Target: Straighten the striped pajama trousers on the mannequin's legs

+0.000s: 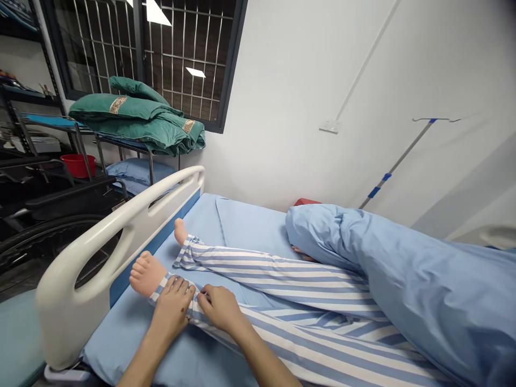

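Two legs in blue-and-white striped trousers (pixel 278 263) lie stretched out on the bed, with bare, smooth feet that look like a manikin's. My left hand (pixel 174 306) is wrapped over the near trouser leg at the ankle, just behind the near foot (pixel 147 273). A little higher on the same leg, my right hand (pixel 221 307) has its fingers curled against the cloth, close beside my left. The far foot (pixel 180 232) points up beyond my hands. A light blue quilt (pixel 403 269) covers the upper body, and part of a hand shows under its edge.
A cream footboard (pixel 121 226) stands at the bed's left end, with a wheelchair (pixel 68 209) beyond it. Green folded bedding (pixel 141 115) is piled on a rack under the barred window. An IV pole (pixel 397 164) leans in view by the wall.
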The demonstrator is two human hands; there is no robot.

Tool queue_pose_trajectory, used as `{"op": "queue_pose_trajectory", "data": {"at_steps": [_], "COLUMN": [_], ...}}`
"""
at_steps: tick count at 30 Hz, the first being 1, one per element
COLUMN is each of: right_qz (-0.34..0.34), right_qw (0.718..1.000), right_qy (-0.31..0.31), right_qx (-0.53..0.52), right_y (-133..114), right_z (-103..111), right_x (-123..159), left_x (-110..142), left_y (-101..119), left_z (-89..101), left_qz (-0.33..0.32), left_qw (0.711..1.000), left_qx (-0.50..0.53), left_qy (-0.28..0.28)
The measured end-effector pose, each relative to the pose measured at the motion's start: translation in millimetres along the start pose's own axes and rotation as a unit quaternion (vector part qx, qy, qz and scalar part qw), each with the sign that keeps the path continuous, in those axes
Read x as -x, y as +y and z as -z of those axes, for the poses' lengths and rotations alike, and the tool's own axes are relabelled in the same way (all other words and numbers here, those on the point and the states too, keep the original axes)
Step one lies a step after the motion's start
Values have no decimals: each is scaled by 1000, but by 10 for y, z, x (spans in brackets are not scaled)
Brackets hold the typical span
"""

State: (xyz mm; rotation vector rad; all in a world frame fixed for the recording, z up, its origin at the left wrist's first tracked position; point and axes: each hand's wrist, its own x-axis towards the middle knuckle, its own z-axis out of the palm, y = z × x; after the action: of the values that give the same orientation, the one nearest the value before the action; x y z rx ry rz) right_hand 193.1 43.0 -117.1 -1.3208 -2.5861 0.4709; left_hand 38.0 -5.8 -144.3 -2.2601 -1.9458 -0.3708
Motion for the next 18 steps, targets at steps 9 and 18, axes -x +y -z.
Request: {"op": "queue_pose_trajectory", "data": {"at_steps": [9,18], "right_qz": [-8,14], "right_qw": [999,998], "right_qy": [2,13], "right_qx": [35,67], "right_y": [46,94], "right_z": [-157,-183], "right_x": [-50,-185], "left_x": [-25,-176], "left_y": [-26,-39], "left_z": [-190,-296], "left_qz": [0,12], "left_qw": [999,1000], "left_qx": [6,15], "left_qy": [-33,-13]}}
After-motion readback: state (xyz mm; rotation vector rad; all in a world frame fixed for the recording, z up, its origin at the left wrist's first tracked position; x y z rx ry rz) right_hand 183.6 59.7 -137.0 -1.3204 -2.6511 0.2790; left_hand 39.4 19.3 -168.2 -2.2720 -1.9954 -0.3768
